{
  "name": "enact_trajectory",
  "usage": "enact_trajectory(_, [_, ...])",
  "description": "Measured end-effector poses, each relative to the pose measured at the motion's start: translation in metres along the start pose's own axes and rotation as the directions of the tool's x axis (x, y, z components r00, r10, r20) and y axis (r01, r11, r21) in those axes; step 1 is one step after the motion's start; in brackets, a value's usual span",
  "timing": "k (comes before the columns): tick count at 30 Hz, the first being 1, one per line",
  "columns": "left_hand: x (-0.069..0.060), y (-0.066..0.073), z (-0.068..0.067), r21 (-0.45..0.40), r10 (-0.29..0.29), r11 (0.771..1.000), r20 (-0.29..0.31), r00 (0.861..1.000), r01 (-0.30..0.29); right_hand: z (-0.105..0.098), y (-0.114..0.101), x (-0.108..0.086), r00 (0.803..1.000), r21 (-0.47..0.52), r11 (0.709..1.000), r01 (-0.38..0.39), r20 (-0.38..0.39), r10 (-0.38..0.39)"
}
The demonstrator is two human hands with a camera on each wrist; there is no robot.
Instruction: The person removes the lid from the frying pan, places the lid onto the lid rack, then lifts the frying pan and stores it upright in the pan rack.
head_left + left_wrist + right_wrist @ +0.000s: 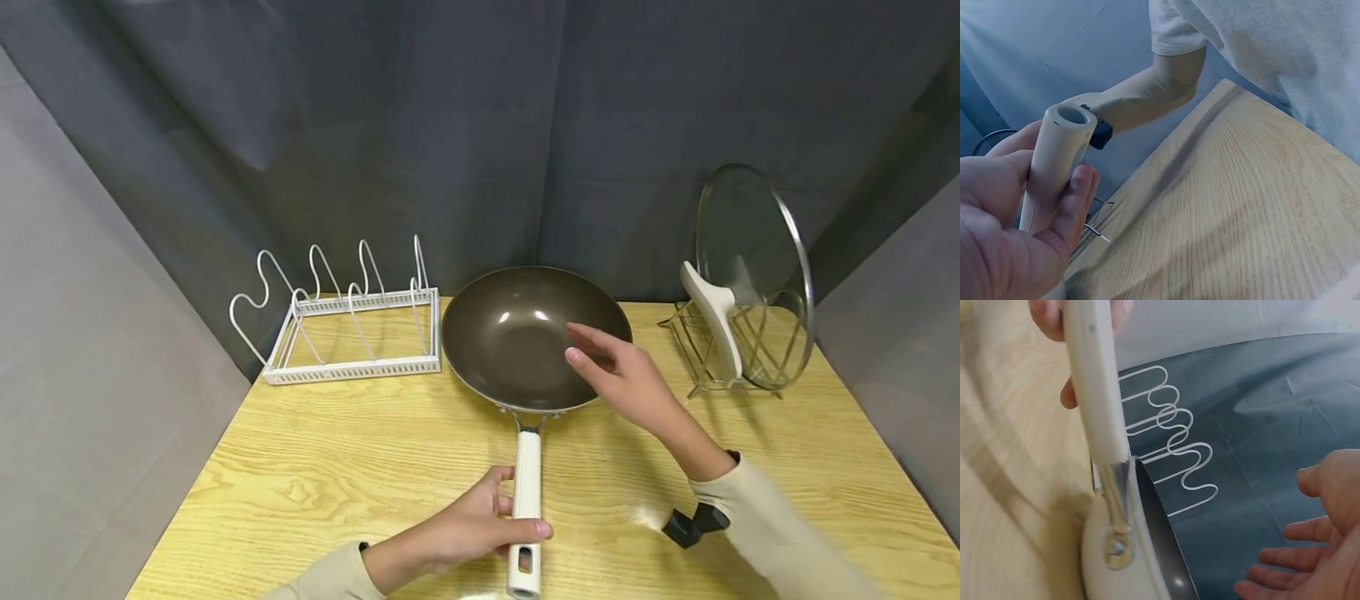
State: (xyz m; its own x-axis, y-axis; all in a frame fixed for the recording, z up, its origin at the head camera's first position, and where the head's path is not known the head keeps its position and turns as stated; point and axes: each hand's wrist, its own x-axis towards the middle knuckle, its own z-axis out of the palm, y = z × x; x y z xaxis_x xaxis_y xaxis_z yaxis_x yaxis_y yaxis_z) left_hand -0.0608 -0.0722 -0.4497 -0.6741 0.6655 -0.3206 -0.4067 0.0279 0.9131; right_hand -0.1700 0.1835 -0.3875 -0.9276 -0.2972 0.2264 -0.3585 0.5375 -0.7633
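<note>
Pan: found midway across the wooden table, with bowl toward the dark curtain and handle toward the person. Unable to confirm whether raised or resting on the wood.

At far left, white rack: noted just beside the pan's rim, with upright wire loops and tabletop visible through the frame. Unable to tell whether touching the rim.

Next, left hand: clamped around the handle near its free end, with thumb across the top. Judged adequate for steering, weaker against tipping, given the length of handle ahead. Advised: grip firmly, hold the rim level, avoid knocking the rack.

At centre, inside the bowl: dark coating and two bright reflections seen, with part of the right side hidden in the head view.

To the right, right hand: holding nothing, with fingers extended and slightly apart; overlapping the bowl in the head view, but apart from it in the right wrist view. Judged best placed under the outer wall, for shared weight.

At far right, wire stand: holding a glass lid on edge, with pale grip toward the pan. Advised: allow clearance for the right forearm.
</note>
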Motion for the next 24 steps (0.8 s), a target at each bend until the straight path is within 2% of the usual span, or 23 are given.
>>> enact_trajectory(10, [0.002, -0.002, -0.003, 0.000, 0.024, 1.000, 0.020, 1.000, -0.024, 0.019, 0.010, -0.028, 0.999, 0.050, 0.998, -0.041, 0.004, 0.041])
enact_trajectory(16, [0.002, -0.002, -0.004, 0.018, 0.029, 0.999, 0.037, 0.999, -0.029, 0.032, 0.017, -0.045, 0.996, 0.120, 0.989, -0.088, -0.017, 0.091])
enact_trajectory(20, [0.003, -0.002, -0.004, 0.008, 0.032, 0.999, 0.049, 0.998, -0.032, 0.042, 0.019, -0.056, 0.988, 0.224, 0.964, -0.142, -0.022, 0.150])
enact_trajectory(24, [0.003, -0.002, -0.004, -0.009, 0.037, 0.999, 0.053, 0.998, -0.037, 0.052, 0.019, -0.064, 0.967, 0.334, 0.908, -0.252, 0.042, 0.253])
